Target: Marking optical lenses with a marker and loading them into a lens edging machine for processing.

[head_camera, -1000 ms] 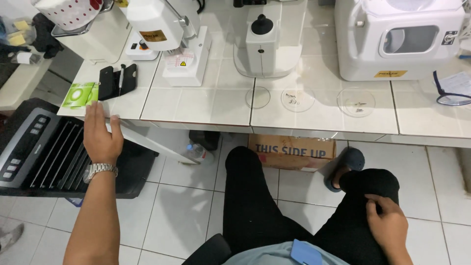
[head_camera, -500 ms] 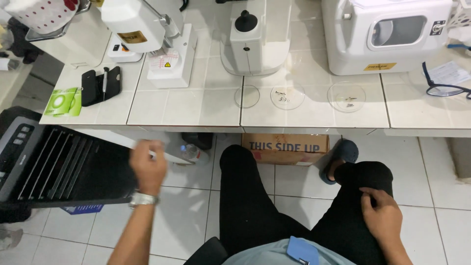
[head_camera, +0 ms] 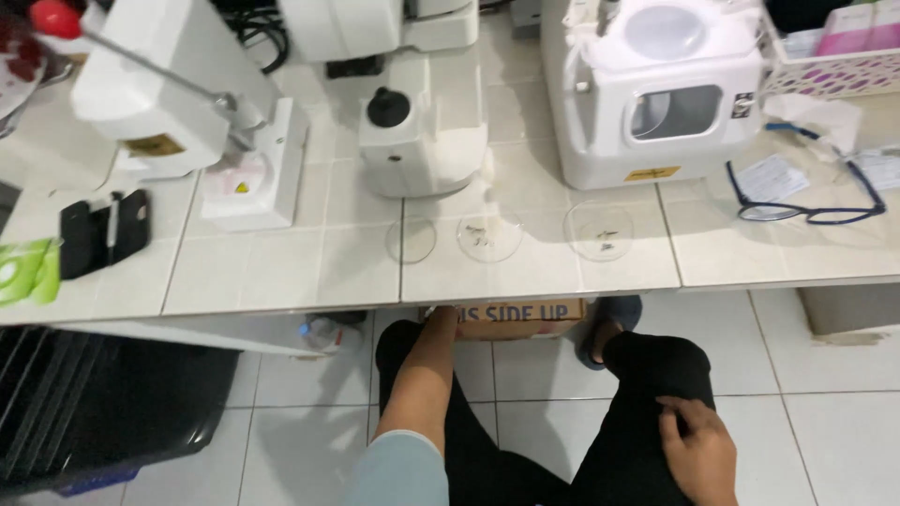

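Observation:
My left hand (head_camera: 439, 321) reaches to the front edge of the white tiled counter (head_camera: 281, 272), just below three clear round lenses (head_camera: 488, 234). Its fingers are tucked under the edge, so I cannot see whether they hold anything. My right hand (head_camera: 698, 452) lies flat on my right thigh, in black trousers, with nothing in it. A brown cardboard box (head_camera: 525, 319) sits under the counter right behind the left hand.
White machines (head_camera: 656, 89) stand along the back of the counter. Dark-framed glasses (head_camera: 806, 201) lie at the right, a black case (head_camera: 103, 232) and a green packet (head_camera: 23, 272) at the left. A black slatted tray (head_camera: 94, 403) and a plastic bottle (head_camera: 323, 334) sit low left.
My left hand has swung from the left end of the counter, past the black tray, to the counter edge below the lenses. The view has shifted right and closer. The right hand stays on the thigh.

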